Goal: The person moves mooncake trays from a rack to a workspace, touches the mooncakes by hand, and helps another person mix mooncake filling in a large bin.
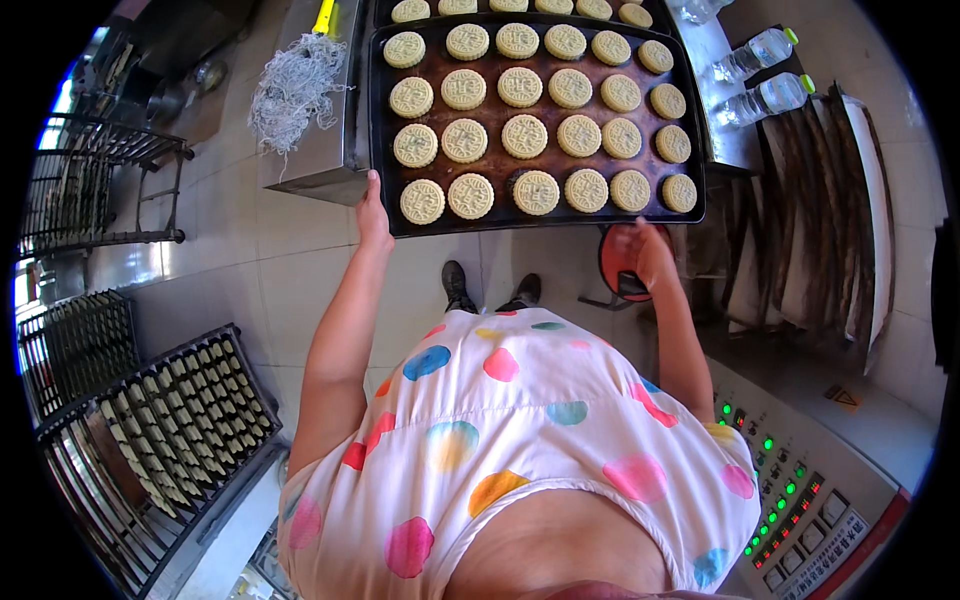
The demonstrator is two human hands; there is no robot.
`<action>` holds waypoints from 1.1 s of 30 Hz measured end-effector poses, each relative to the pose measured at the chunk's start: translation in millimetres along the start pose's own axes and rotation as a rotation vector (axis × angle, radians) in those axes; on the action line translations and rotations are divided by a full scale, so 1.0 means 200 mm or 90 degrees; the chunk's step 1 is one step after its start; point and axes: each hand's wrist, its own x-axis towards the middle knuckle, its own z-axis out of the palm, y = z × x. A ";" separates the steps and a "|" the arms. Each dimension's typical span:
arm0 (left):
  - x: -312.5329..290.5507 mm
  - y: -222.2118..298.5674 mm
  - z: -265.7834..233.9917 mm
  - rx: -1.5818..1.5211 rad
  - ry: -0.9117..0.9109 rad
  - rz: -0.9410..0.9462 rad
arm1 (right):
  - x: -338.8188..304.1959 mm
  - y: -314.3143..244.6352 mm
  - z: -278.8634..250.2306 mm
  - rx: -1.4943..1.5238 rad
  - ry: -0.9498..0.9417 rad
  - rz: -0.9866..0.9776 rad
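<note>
A dark baking tray (450, 228) carries several rows of round, pale yellow cakes (535, 192) with fluted edges and stamped tops. My left hand (375, 215) grips the tray's near left corner, thumb up along its side and the other fingers hidden beneath. Just at the near edge, toward the right corner, is my right hand (645, 255). Its fingers are slightly blurred, and whether they touch or hold the tray does not show clearly. Beyond this tray lies a second tray with more such cakes (553, 6), partly cut off by the view.
A metal table (330, 165) bears a heap of whitish stringy strands (297, 90) and a yellow handle (324, 16). Clear bottles (765, 102) stand right. Stacked trays (810, 220), a red stool (618, 265) and a control panel (800, 480) are nearby; a loaded rack (170, 430) stands left.
</note>
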 end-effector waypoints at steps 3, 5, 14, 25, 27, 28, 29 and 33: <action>0.01 -0.01 -0.04 -0.022 0.003 0.027 | -0.21 -0.01 0.30 -0.331 -0.003 -0.125; -0.03 0.03 -0.01 -0.019 0.021 0.048 | -0.24 -0.01 0.49 -0.510 -0.046 -0.284; 0.06 0.01 -0.09 -0.031 -0.020 0.037 | -0.13 0.05 1.41 -0.955 0.008 -0.779; 0.08 0.05 -0.13 -0.066 -0.064 0.001 | -0.04 0.20 1.59 -1.090 0.069 -0.753; 0.08 0.08 -0.14 -0.066 -0.078 -0.002 | -0.02 0.21 1.59 -1.102 0.088 -0.735; 0.08 0.09 -0.13 -0.063 -0.075 0.000 | -0.01 0.21 1.60 -1.116 0.092 -0.706; 0.07 0.10 -0.13 -0.060 -0.071 0.002 | -0.01 0.22 1.61 -1.129 0.095 -0.677; 0.11 0.06 -0.13 -0.065 -0.075 0.005 | 0.02 0.23 1.63 -1.180 0.090 -0.623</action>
